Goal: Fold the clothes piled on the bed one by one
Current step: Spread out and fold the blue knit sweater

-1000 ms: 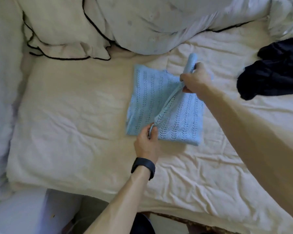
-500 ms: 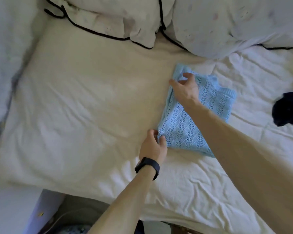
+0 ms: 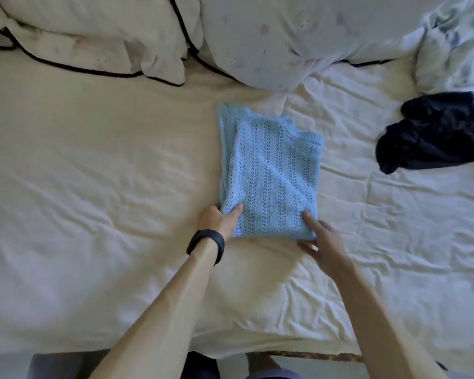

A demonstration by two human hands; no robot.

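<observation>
While I watch through the head camera, the folded sweater [image 3: 268, 173] lies flat mid-bed [image 3: 93, 187]. I see the left hand [image 3: 218, 221] pinching its 7 o'clock corner, thumb on top. The right hand [image 3: 324, 243] is spread, a straight forefinger touching the 5 o'clock corner. A dark garment [image 3: 433, 138] lies well apart at 3 o'clock.

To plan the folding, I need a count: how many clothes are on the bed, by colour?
Light blue: 1, folded knit top
Dark: 1, crumpled garment
Pale patterned: 1, bunched cloth, perhaps bedding
Total: 3
</observation>
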